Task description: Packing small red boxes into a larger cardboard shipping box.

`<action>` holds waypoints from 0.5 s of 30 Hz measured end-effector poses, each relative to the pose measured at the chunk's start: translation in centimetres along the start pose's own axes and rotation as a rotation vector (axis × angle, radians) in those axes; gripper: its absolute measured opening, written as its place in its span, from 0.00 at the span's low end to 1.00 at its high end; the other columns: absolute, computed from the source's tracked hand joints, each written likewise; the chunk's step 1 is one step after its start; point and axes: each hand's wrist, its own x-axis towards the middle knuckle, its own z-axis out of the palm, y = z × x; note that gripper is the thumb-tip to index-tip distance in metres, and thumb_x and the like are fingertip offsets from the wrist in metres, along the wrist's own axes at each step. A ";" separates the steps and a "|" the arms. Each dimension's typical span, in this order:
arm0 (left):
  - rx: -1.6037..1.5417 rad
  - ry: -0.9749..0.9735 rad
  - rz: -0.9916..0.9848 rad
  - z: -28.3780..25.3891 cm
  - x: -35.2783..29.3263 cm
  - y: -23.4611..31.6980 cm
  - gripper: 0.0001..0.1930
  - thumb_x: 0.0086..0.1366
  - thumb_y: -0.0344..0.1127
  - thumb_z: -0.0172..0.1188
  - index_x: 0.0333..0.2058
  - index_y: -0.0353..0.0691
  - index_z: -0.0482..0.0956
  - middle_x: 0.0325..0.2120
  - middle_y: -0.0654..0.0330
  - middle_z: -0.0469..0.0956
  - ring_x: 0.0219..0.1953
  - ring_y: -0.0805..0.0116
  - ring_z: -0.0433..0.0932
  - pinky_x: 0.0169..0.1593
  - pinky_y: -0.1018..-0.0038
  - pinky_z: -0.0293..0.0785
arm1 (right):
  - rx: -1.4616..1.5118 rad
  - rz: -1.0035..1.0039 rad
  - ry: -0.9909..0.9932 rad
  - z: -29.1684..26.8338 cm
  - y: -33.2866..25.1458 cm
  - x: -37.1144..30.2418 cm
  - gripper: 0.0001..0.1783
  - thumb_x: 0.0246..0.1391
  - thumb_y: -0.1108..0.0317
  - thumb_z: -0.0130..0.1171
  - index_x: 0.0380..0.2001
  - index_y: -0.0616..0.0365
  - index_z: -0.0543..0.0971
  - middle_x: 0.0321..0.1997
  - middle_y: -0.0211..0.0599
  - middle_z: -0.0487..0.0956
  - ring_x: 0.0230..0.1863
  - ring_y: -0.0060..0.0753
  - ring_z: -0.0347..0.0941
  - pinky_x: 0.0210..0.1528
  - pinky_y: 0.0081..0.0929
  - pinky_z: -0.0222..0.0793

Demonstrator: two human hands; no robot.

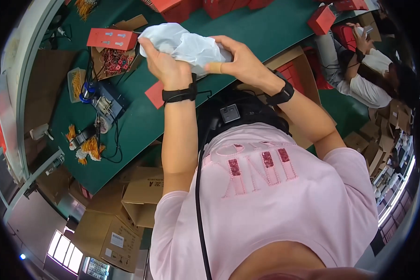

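Note:
Between my two hands is a crumpled white plastic bag [186,44], raised over the green table [147,112]. My left hand [165,65] cups the bag's left end, thumb along its side. At the other end my right hand [235,58] grips it, with a tan band round the thumb. What the bag holds, if anything, is hidden. Close to my left wrist a flat red piece [155,94] lies on the table. To the left, a red box with metal parts in its face [112,38] rests over a carton of small red parts [116,61].
A blue-and-metal bench device [105,105] with cables stands left. Near it are a tub of yellow wires [76,85] and wire bundles [92,148]. Red boxes [177,8] line the far edge. Cartons [109,228] stand lower left; a person [359,70] sits at right holding a phone.

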 end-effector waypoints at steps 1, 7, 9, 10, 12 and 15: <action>0.001 0.011 0.000 -0.1 -0.6 0.5 0.24 0.71 0.55 0.49 0.46 0.37 0.72 0.44 0.58 0.77 0.44 0.62 0.77 0.48 0.64 0.76 | 0.047 0.085 -0.033 0.0 -0.4 -0.3 0.35 0.46 0.65 0.71 0.57 0.64 0.70 0.50 0.37 0.77 0.53 0.27 0.71 0.57 0.26 0.65; 0.081 0.081 -0.110 -2.3 -1.1 2.7 0.27 0.71 0.59 0.42 0.47 0.37 0.70 0.45 0.55 0.76 0.45 0.58 0.78 0.46 0.62 0.77 | -0.114 0.092 -0.122 0.7 -1.2 -1.5 0.36 0.45 0.65 0.72 0.57 0.64 0.70 0.51 0.39 0.77 0.53 0.28 0.71 0.59 0.28 0.64; 0.047 -0.047 -0.233 -4.0 -0.2 2.9 0.33 0.70 0.64 0.39 0.53 0.37 0.68 0.49 0.54 0.75 0.51 0.57 0.74 0.55 0.59 0.72 | -0.050 0.151 -0.105 0.3 -0.8 -1.7 0.36 0.45 0.65 0.71 0.57 0.64 0.70 0.50 0.39 0.77 0.49 0.26 0.73 0.53 0.25 0.68; -0.068 -0.107 -0.257 -3.7 -1.1 3.1 0.36 0.69 0.67 0.38 0.56 0.37 0.66 0.51 0.54 0.73 0.53 0.57 0.72 0.58 0.59 0.68 | 0.007 0.215 -0.081 0.2 -1.2 -1.7 0.36 0.46 0.65 0.71 0.58 0.65 0.69 0.50 0.39 0.77 0.45 0.25 0.74 0.46 0.23 0.72; -0.148 -0.380 -0.204 -3.9 -1.9 2.3 0.36 0.68 0.64 0.45 0.61 0.38 0.62 0.56 0.55 0.70 0.58 0.59 0.68 0.63 0.62 0.61 | 0.066 0.384 -0.132 -0.4 -2.3 -1.9 0.36 0.47 0.66 0.69 0.58 0.65 0.68 0.48 0.38 0.77 0.34 0.18 0.74 0.28 0.16 0.70; 0.269 -0.330 -0.236 -4.8 -3.7 0.7 0.25 0.69 0.46 0.54 0.56 0.34 0.67 0.51 0.56 0.74 0.52 0.63 0.73 0.56 0.66 0.69 | 0.203 0.450 -0.241 -0.3 -2.0 -2.5 0.36 0.48 0.66 0.68 0.59 0.65 0.66 0.46 0.37 0.77 0.25 0.15 0.71 0.18 0.12 0.62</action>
